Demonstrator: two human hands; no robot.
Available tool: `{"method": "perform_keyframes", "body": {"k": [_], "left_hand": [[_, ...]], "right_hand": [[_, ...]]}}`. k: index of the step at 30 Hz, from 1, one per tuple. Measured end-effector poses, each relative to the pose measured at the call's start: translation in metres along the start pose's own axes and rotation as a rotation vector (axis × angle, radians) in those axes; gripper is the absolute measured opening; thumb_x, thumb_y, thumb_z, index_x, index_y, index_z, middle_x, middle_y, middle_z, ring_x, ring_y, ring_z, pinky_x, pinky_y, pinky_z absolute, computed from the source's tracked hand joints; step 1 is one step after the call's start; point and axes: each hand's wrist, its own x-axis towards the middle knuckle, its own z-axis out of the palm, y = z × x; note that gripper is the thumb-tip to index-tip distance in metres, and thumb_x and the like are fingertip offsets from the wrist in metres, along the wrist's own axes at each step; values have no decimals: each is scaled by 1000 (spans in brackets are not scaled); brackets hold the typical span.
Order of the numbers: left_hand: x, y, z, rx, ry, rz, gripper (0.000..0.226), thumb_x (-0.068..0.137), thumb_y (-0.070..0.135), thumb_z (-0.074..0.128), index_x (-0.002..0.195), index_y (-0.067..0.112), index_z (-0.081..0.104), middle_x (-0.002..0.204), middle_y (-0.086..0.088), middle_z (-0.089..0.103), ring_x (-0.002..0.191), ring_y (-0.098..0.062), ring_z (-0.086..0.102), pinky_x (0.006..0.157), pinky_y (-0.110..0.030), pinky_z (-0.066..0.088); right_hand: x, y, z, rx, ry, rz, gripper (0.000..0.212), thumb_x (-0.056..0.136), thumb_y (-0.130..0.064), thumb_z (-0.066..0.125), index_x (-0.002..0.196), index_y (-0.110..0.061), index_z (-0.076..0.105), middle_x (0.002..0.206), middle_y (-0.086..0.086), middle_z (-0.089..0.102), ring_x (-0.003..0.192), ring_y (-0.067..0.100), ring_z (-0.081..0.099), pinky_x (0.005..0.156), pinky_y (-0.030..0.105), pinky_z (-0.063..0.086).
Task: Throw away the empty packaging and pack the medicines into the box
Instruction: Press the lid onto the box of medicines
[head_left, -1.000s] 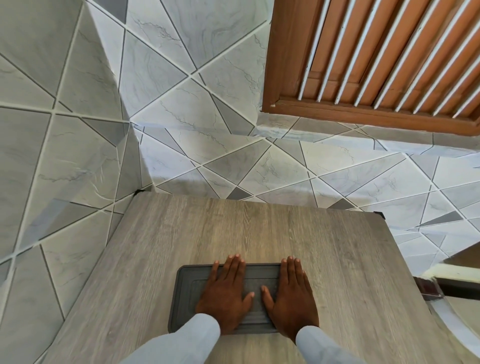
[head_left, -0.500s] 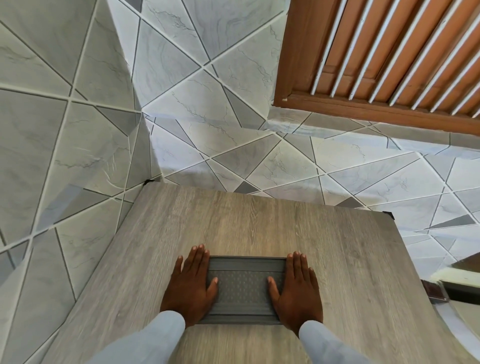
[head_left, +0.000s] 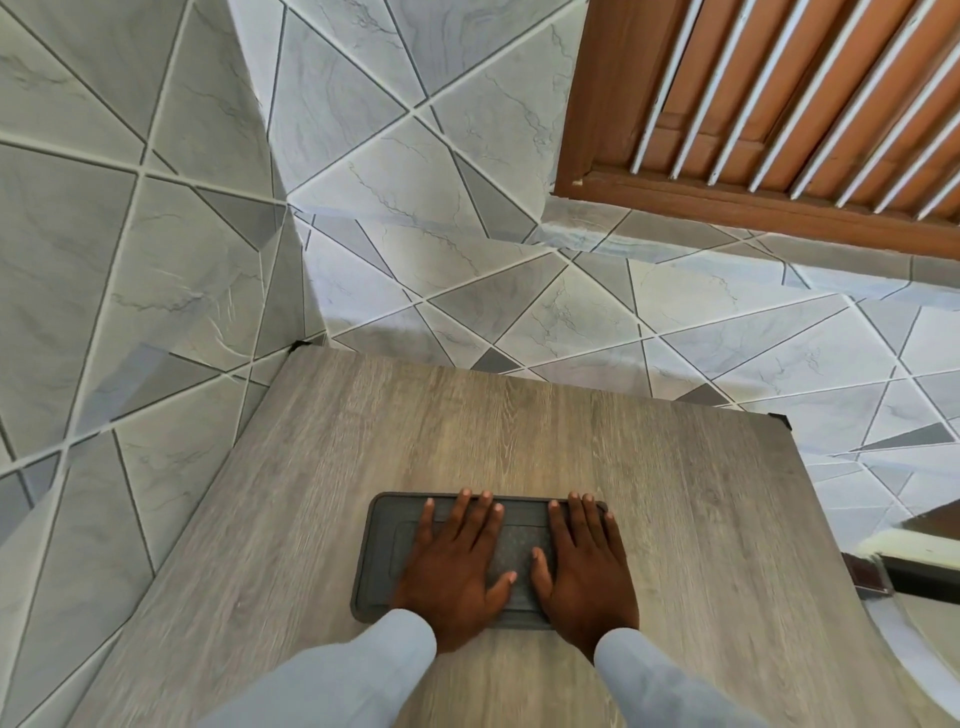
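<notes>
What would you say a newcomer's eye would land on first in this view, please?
Most likely the two hands pressed flat, side by side, on a dark grey box lid near the front of the wooden table: left hand and right hand, fingers straight. Next, the grey tiled wall with its diagonal lines behind the table, and the brown wooden shutter at the upper right.

Wood-grain table (head_left: 519, 431), closed dark grey box (head_left: 382, 561) flat on it
</notes>
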Motion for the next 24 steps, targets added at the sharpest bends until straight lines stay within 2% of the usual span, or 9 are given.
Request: {"method": "perform_keyframes", "body": {"k": [7, 11, 13, 17, 20, 22, 24], "left_hand": [[1, 1, -1, 12, -62, 1, 71, 88, 56, 35, 147, 15, 31, 155, -7, 31, 144, -28, 24, 110, -59, 12], [7, 25, -2, -17, -88, 10, 67, 87, 51, 38, 142, 12, 39, 150, -10, 39, 141, -29, 31, 107, -59, 14], [12, 37, 1, -39, -103, 20, 66, 89, 49, 37, 143, 13, 37, 152, -9, 37, 143, -26, 28, 108, -59, 14], [14, 40, 3, -37, -99, 30, 66, 89, 50, 37, 145, 15, 34, 154, -7, 33, 144, -25, 25, 109, -59, 13], [17, 40, 3, -36, -106, 11, 66, 88, 49, 37, 145, 17, 34, 154, -6, 32, 144, -24, 25, 108, -58, 12], [18, 39, 0, -35, -129, 10, 67, 89, 48, 31, 148, 18, 26, 158, -4, 21, 147, -23, 15, 112, -57, 5], [18, 39, -5, 1, -167, 32, 67, 91, 48, 22, 151, 21, 9, 161, -2, 2, 148, -20, -3, 115, -56, -5]], "right_hand": [[-1, 0, 2, 12, 66, -9, 62, 86, -43, 39, 137, -10, 50, 143, 18, 49, 137, 33, 41, 114, 47, 17], [-2, 1, 3, 49, 109, 180, 72, 87, -50, 31, 147, -11, 32, 154, 16, 32, 146, 31, 23, 118, 46, 6], [-1, 1, 5, 83, 97, 247, 77, 86, -53, 24, 150, -8, 24, 157, 15, 25, 148, 29, 18, 120, 46, 9], [3, 4, 9, 135, 60, 232, 81, 86, -53, 17, 151, -5, 17, 159, 16, 18, 148, 28, 15, 120, 40, 12], [4, 4, 8, 166, 94, 237, 81, 85, -52, 20, 150, -4, 20, 158, 17, 21, 147, 29, 20, 118, 39, 16], [4, 4, 7, 182, 79, 240, 81, 84, -51, 20, 150, -5, 20, 159, 16, 21, 147, 29, 19, 119, 39, 16], [2, 5, 5, 196, 69, 249, 80, 83, -50, 19, 150, -7, 20, 159, 15, 21, 147, 28, 19, 119, 40, 17]]}}
